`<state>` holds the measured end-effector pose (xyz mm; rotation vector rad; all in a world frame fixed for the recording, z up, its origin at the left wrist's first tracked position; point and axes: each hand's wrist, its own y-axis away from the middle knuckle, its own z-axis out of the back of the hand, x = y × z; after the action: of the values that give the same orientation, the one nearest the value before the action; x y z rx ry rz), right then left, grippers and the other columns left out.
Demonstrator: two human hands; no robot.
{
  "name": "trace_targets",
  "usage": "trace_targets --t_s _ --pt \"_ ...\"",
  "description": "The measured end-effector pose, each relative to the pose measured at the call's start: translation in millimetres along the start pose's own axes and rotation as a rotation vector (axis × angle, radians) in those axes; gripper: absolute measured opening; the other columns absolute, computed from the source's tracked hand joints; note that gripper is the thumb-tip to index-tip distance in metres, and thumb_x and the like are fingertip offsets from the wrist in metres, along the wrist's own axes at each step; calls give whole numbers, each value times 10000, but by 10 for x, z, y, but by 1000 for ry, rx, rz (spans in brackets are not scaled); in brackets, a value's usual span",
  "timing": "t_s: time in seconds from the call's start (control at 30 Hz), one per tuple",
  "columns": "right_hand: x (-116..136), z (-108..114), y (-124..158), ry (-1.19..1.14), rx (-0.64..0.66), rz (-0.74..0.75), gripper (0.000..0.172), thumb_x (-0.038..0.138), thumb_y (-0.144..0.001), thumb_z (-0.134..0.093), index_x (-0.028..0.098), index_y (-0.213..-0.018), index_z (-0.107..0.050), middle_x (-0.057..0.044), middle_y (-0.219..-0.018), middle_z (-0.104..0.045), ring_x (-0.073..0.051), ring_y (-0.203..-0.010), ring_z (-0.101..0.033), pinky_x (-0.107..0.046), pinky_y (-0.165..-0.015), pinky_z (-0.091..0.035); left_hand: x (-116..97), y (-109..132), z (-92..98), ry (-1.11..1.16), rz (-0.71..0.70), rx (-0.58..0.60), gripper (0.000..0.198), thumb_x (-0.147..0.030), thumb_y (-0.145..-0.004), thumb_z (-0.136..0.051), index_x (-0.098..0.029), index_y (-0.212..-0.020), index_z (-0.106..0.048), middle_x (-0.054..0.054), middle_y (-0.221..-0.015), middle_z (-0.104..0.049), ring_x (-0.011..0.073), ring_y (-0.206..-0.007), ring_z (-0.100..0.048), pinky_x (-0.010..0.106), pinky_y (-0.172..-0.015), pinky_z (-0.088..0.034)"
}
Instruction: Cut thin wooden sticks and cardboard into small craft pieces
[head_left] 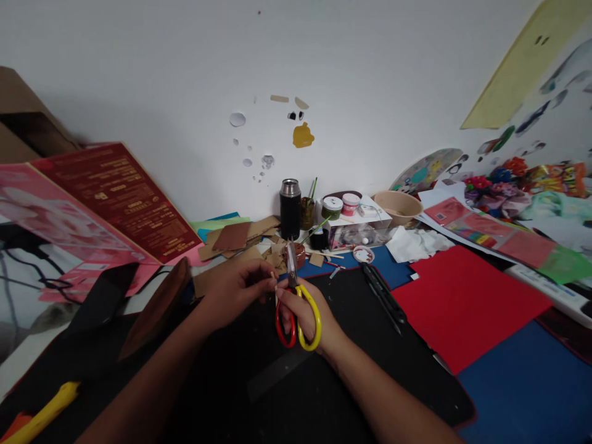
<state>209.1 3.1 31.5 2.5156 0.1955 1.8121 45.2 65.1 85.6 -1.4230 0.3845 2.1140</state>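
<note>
My right hand (pixel 309 316) grips a pair of scissors (pixel 296 308) with one red and one yellow handle loop, blades pointing up and away over the black mat (pixel 324 382). My left hand (pixel 235 287) is closed in a pinch on a small thin pale stick, held right beside the scissor blades. Both hands meet above the middle of the mat. The piece is too small to name for sure.
Cardboard scraps (pixel 240 237), a black flask (pixel 290 208), paint jars (pixel 332 207) and a bowl (pixel 396 205) crowd the back by the wall. A red sheet (pixel 462 302) lies right, a black pen-like tool (pixel 383 297) beside it. Red printed boards (pixel 115 197) lean left.
</note>
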Motion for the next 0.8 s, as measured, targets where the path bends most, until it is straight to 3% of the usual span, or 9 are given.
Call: trace_targets --t_s 0.1,0.2,0.33,0.43,0.53,0.63,0.8 --pt "18 12 4 7 -2 17 432 584 -815 -720 194 -939 -580 96 -462 -517 -101 -337 -461 -183 -350 -369 -12 10 30 0 -6 -23 207 -411 -892 -645 -205 -883 -634 -27 -751 -626 129 -623 -583 270 -618 -469" --pt "9 31 -4 61 2 57 459 628 -838 -691 194 -925 -570 96 -449 -510 -102 -333 -456 -188 -355 -376 -23 24 118 -4 -10 -124 233 -435 -893 -653 -203 -901 -632 -22 -767 -631 136 -659 -585 268 -634 -471" --pt "-37 33 -36 177 34 90 503 680 -845 -663 191 -907 -561 92 -455 -510 -96 -336 -456 -181 -358 -363 -11 30 261 -19 -64 -206 239 -443 -895 -635 -204 -891 -626 26 -897 -706 172 -806 -635 297 -743 -500" --pt "-8 18 -42 238 48 86 496 685 -875 -622 197 -929 -551 97 -472 -501 -97 -341 -453 -186 -366 -372 54 24 308 -15 -70 -122 216 -428 -933 -552 -216 -917 -594 23 -879 -722 187 -831 -663 315 -776 -507" --pt "101 53 -6 364 56 67 466 667 -902 -602 207 -957 -557 95 -506 -495 -104 -357 -449 -192 -361 -367 175 16 289 -195 -45 -56 185 -372 -954 -472 -228 -916 -581 -5 -772 -678 183 -729 -623 300 -696 -476" --pt "237 183 62 588 78 42 391 598 -931 -604 208 -948 -583 77 -562 -504 -110 -414 -480 -194 -395 -370 306 16 227 -428 -51 18 220 -328 -960 -423 -227 -896 -607 35 -868 -696 211 -818 -630 318 -736 -465" --pt "430 471 181 1028 81 70 269 438 -995 -553 187 -948 -637 -5 -719 -653 -142 -595 -598 -222 -545 -396 414 29 37 -526 43 153 231 -332 -972 -452 -236 -1030 -654 57 -1021 -748 246 -953 -683 331 -813 -454"
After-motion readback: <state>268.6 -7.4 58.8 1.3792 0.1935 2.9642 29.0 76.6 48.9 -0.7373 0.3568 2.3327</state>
